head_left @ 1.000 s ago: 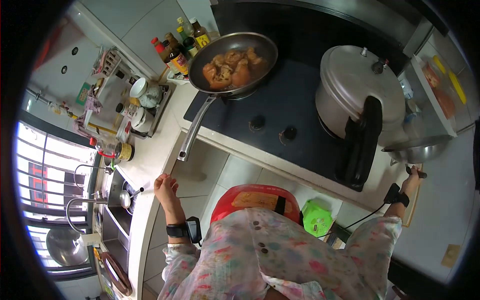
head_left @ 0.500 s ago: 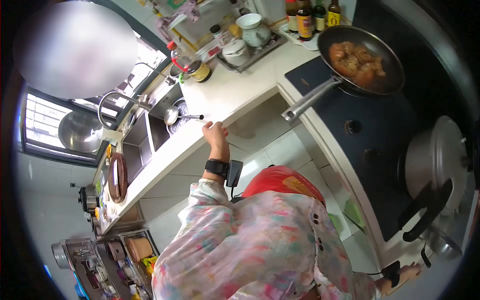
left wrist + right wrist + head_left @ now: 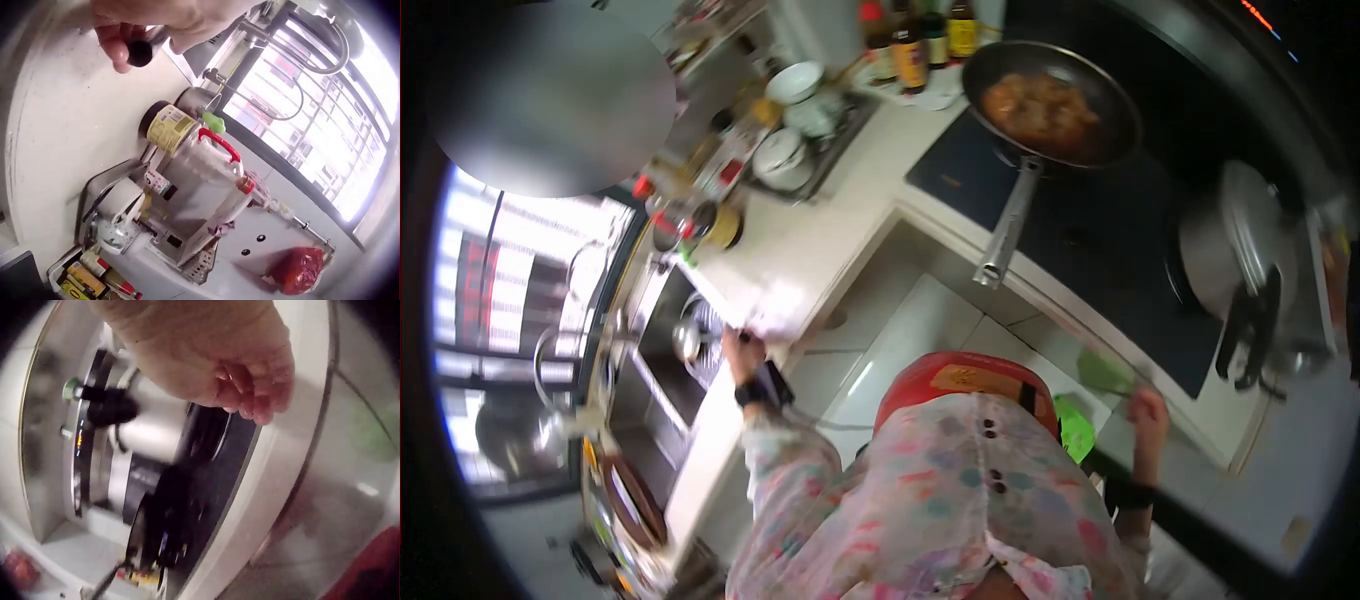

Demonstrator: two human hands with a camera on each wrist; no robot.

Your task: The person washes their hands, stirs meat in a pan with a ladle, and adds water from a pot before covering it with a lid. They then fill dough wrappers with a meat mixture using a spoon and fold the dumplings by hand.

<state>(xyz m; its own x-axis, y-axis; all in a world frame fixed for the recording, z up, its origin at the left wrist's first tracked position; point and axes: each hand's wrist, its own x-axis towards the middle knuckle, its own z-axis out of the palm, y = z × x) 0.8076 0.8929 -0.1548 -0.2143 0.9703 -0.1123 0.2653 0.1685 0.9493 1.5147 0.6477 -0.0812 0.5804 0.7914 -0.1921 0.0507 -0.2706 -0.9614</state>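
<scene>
At the sink's edge my left hand [image 3: 743, 354] grips the black-tipped handle of a metal ladle [image 3: 687, 340]. The ladle's bowl lies over the sink [image 3: 662, 395]. In the left wrist view the round black handle end [image 3: 140, 54] pokes out between the curled fingers. My right hand [image 3: 1147, 420] hangs in front of the stove counter, its fingers loosely curled around nothing. On the stove, a frying pan [image 3: 1115, 140] holds browned meat pieces [image 3: 1040, 112], its metal handle jutting over the counter edge. A pressure cooker [image 3: 1215, 245] stands to the right.
Sauce bottles [image 3: 910, 60] stand behind the pan. A tray [image 3: 840, 160] with white jars is on the corner counter, and a large bottle with a yellow label [image 3: 722, 226] stands near the sink. A red stool [image 3: 895, 395] is close to my body.
My left hand has moved to the ladle and taken hold of its handle. My right hand has left the metal pan's handle beside the pressure cooker and come back toward my body.
</scene>
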